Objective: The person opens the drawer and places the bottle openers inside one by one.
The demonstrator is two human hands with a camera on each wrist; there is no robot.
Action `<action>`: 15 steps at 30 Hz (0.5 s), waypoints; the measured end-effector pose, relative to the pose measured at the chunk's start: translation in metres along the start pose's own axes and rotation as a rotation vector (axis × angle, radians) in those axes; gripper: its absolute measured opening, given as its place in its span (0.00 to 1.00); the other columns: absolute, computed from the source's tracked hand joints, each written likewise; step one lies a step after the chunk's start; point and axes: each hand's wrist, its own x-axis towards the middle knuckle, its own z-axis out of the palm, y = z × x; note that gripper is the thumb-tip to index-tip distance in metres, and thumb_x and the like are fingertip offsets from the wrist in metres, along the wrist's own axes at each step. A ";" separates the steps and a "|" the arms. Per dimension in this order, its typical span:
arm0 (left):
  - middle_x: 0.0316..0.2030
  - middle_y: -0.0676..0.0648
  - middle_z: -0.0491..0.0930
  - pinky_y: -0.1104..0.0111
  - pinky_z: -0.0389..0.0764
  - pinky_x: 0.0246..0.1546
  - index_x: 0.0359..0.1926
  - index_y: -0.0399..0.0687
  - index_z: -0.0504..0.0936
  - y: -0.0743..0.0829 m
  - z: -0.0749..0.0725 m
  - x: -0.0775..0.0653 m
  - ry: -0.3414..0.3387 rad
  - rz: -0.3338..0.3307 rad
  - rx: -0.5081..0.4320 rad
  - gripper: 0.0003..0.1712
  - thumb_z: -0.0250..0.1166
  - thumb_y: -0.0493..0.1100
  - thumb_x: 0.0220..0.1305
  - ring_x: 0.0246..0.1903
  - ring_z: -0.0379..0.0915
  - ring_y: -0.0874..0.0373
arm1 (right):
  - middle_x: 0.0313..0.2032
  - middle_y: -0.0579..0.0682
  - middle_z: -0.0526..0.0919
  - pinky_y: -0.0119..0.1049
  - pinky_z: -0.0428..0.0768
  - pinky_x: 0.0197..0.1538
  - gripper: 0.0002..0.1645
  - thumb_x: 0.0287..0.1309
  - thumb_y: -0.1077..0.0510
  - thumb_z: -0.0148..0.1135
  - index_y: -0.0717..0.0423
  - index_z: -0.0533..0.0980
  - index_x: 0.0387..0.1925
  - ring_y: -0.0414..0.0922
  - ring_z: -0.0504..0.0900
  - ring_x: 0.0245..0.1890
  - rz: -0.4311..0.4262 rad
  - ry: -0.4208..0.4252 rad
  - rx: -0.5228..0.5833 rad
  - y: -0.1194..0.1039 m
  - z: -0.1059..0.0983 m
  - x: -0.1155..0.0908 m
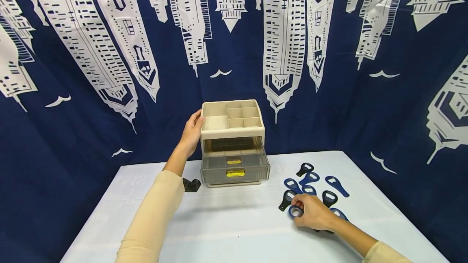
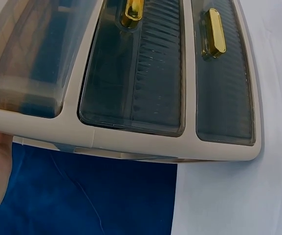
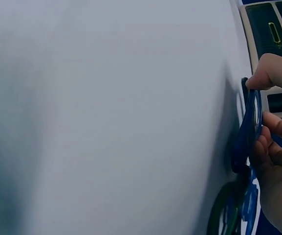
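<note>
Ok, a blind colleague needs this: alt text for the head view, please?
A person's right hand pinches a blue bottle opener near other blue and black openers on a white table; the left hand rests against a cream drawer organizer.

Cream sleeves (image 1: 155,214) — plain (both)

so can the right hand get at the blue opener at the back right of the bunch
Probably yes: the back-right opener lies apart with nothing on top of it. The right hand pinches another blue opener, though, so it may need to put that down first.
</note>
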 end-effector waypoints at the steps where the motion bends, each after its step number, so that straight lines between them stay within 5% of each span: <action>1: 0.77 0.37 0.55 0.53 0.60 0.72 0.81 0.39 0.52 0.000 0.000 0.000 -0.001 0.001 0.000 0.30 0.44 0.43 0.86 0.73 0.56 0.46 | 0.30 0.40 0.76 0.34 0.77 0.37 0.23 0.32 0.63 0.75 0.55 0.80 0.37 0.37 0.74 0.32 0.001 0.004 0.003 0.001 -0.002 0.000; 15: 0.77 0.37 0.56 0.53 0.61 0.71 0.81 0.41 0.52 0.001 0.000 0.000 0.003 -0.004 0.002 0.31 0.44 0.44 0.86 0.74 0.57 0.46 | 0.33 0.44 0.78 0.35 0.79 0.39 0.23 0.37 0.63 0.73 0.59 0.80 0.42 0.41 0.76 0.34 -0.025 0.031 0.025 -0.017 -0.051 0.028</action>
